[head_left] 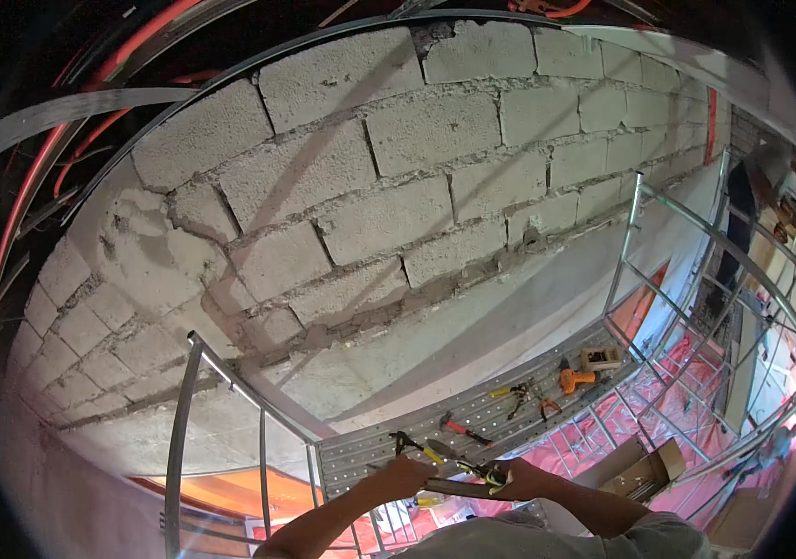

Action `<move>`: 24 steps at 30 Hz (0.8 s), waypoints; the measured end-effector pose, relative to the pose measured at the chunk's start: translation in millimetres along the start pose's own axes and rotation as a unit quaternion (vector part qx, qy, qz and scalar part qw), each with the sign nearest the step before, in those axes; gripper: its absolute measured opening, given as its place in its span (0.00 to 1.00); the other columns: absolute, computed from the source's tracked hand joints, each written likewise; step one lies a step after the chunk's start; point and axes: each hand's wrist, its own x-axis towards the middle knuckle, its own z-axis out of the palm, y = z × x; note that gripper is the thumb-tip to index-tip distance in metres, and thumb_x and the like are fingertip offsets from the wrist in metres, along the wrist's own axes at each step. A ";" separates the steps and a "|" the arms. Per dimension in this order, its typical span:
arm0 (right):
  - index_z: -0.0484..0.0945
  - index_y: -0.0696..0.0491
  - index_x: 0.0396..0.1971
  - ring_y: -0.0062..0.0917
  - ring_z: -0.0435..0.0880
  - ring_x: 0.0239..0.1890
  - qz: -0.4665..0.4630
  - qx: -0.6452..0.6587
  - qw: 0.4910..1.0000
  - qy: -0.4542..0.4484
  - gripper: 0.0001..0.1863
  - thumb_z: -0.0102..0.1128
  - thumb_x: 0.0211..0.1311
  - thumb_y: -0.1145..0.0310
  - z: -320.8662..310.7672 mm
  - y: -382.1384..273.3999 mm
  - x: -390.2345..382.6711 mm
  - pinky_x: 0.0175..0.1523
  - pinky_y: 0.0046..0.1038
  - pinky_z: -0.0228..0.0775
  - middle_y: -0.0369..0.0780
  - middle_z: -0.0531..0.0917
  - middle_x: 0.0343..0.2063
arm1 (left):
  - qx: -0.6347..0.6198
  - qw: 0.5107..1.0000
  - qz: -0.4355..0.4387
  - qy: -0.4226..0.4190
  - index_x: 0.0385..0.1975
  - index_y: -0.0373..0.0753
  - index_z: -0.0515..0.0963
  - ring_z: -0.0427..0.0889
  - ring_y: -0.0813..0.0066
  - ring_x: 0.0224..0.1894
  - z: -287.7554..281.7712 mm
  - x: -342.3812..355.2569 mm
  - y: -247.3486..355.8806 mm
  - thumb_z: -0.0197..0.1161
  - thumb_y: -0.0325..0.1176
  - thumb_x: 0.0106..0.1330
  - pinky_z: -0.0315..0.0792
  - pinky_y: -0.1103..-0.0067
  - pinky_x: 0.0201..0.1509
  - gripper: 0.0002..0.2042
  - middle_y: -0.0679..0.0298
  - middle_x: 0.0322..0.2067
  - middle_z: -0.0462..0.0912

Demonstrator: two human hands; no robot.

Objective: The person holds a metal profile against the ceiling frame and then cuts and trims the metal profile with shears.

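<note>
Near the lower middle, my left hand (404, 475) is closed at the left end of a narrow, flat brownish strip (465, 488). My right hand (526, 480) is closed at its other end; small size hides the exact grip. Beside my right fingers is a dark tool with yellowish parts (489, 472); whether it is held or lies behind I cannot tell. Just beyond my hands, on the perforated metal platform (361, 455), are a dark-headed hammer (404, 441), a trowel-like blade (442, 449) and a red-handled hammer (465, 429).
Farther right on the platform lie yellow-handled pliers (508, 391), orange-handled pliers (546, 405), an orange drill (575, 378) and a small box (601, 358). Scaffold rails (253, 396) flank the platform. A block wall (389, 219) rises ahead. Another person (763, 186) stands far right.
</note>
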 end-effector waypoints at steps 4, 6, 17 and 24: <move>0.81 0.52 0.52 0.26 0.83 0.36 -0.019 0.037 0.999 0.023 0.30 0.80 0.55 0.50 13.7 -26.6 -6.4 0.46 0.32 0.77 0.39 0.86 0.34 | 0.015 0.996 0.013 -0.087 0.46 0.48 0.82 0.89 0.53 0.42 18.1 -3.8 -15.0 0.62 0.39 0.66 0.81 0.55 0.41 0.11 0.57 0.34 0.88; 0.81 0.52 0.49 0.26 0.83 0.36 -0.012 0.001 0.995 0.096 0.29 0.80 0.55 0.50 14.3 -25.2 -9.6 0.45 0.33 0.77 0.38 0.86 0.33 | 0.049 0.993 0.040 -0.100 0.46 0.49 0.82 0.88 0.53 0.43 2.0 -4.2 -32.4 0.63 0.40 0.65 0.81 0.54 0.42 0.12 0.58 0.37 0.88; 0.78 0.55 0.42 0.21 0.82 0.24 0.021 0.428 0.746 0.510 0.12 0.70 0.61 0.71 -0.6 62.6 -79.6 0.28 0.26 0.76 0.36 0.82 0.25 | 0.007 0.886 -0.212 0.412 0.44 0.34 0.84 0.87 0.61 0.37 -391.0 31.8 -252.7 0.63 0.48 0.70 0.77 0.62 0.45 0.20 0.52 0.33 0.87; 0.79 0.56 0.37 0.23 0.78 0.18 -0.011 0.408 0.753 0.516 0.22 0.70 0.65 0.50 59.6 145.8 -113.0 0.23 0.26 0.71 0.36 0.81 0.21 | -0.182 0.677 -0.011 0.713 0.58 0.38 0.79 0.87 0.70 0.43 -677.5 49.1 -203.6 0.69 0.37 0.70 0.82 0.72 0.47 0.19 0.62 0.41 0.88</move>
